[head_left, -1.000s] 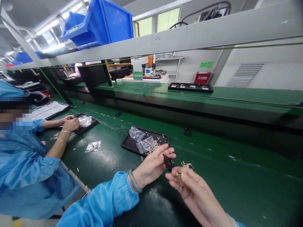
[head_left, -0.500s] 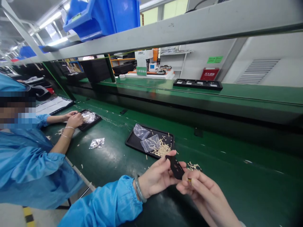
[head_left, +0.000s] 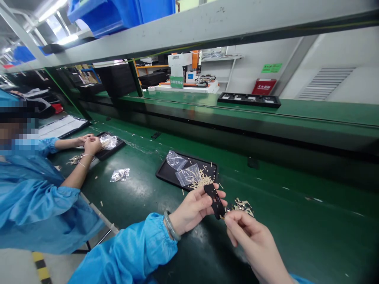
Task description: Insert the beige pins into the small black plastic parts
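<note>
My left hand (head_left: 195,209) is wrapped round a flat black part (head_left: 215,202) with small openings, held tilted above the green bench. At the part's lower end, the pinched fingertips of my right hand (head_left: 248,232) meet its edge; whatever they grip is too small to make out. Just behind the part lies a black tray (head_left: 168,172) holding clear plastic bags (head_left: 189,174) and a heap of small beige strips (head_left: 204,180). A pile of beige and dark pieces (head_left: 244,206) rests on the bench beyond my right hand.
At the left, a person in blue (head_left: 38,197) works over another black tray (head_left: 111,154). A small clear bag (head_left: 120,175) lies between us. A long black tray (head_left: 248,100) stands on the raised ledge under the grey shelf beam (head_left: 189,29).
The black part has turned a little more upright and shifted slightly left. My right fingertips, earlier holding a small yellowish piece apart from it, are now at its lower end.
</note>
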Tool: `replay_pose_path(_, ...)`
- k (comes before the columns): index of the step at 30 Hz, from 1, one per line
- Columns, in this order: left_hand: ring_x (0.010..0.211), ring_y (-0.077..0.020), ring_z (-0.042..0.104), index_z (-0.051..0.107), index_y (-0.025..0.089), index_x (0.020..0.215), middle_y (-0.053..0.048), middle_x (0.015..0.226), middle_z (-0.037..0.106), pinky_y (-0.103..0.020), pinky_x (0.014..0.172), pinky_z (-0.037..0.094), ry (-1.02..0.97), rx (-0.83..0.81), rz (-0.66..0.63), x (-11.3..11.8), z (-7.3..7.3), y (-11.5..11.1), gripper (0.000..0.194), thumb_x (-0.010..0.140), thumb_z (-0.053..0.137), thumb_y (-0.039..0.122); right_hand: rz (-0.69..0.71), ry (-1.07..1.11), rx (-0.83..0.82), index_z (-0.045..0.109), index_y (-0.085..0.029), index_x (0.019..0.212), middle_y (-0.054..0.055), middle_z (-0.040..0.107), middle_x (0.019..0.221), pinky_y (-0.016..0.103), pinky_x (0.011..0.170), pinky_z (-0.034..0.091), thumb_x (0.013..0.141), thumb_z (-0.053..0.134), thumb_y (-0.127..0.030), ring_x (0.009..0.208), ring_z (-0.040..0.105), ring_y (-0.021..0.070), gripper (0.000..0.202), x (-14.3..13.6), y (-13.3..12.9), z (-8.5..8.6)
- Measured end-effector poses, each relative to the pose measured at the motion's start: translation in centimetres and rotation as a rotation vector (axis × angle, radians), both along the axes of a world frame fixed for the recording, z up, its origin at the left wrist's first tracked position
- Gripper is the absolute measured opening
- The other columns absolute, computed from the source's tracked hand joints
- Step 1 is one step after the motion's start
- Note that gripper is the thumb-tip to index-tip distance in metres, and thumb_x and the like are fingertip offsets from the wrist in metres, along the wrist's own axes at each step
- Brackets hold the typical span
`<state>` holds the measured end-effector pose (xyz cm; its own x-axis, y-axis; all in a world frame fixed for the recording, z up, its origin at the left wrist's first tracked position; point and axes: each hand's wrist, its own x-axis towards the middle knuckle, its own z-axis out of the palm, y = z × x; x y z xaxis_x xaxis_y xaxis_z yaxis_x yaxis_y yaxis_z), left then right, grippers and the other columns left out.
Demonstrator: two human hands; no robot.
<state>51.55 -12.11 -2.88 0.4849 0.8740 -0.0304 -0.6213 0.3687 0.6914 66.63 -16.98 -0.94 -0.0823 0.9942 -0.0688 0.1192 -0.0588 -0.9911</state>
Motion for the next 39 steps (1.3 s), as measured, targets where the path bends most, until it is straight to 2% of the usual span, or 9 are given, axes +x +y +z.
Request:
replay_pose_path(11, 0.09, -0.0187, 0.062, 0.059, 0.017, 0.112, -0.01, 0.106, 0.061, -0.025, 0.072, 0.048, 0.044, 0.012, 0.009, 0.0, 0.5, -0.2, 0.044, 0.071, 0.072, 0.028, 0.056, -0.038, -0.008, 0.053, -0.019, 0.066, -0.006, 0.039, 0.048, 0.021, 0.048, 0.032, 0.082, 0.051, -0.047, 0.047, 0.037, 0.0096, 0.032, -0.1, 0.2, -0.6)
replay_pose_path(31, 0.09, -0.0186, 0.061, 0.059, 0.018, 0.112, -0.01, 0.107, 0.062, -0.026, 0.073, 0.047, 0.093, 0.001, 0.021, 0.0, 0.8, -0.4, 0.048, 0.068, 0.074, 0.029, 0.05, -0.044, -0.023, 0.053, -0.019, 0.065, -0.005, 0.04, 0.048, 0.023, 0.047, 0.033, 0.081, 0.051, -0.049, 0.046, 0.038, 0.0106, 0.034, -0.2, 0.1, -0.1)
replay_pose_path(39, 0.084, -0.0168, 0.06, 0.06, 0.016, 0.107, -0.008, 0.097, 0.063, -0.028, 0.077, 0.044, 0.119, 0.043, 0.073, 0.2, 1.1, -0.5, 0.046, 0.065, 0.076, 0.026, -0.008, -0.142, 0.109, 0.054, -0.02, 0.06, -0.005, 0.042, 0.048, 0.022, 0.044, 0.035, 0.077, 0.055, -0.044, 0.044, 0.038, 0.0104, 0.03, -0.5, 0.2, 0.4)
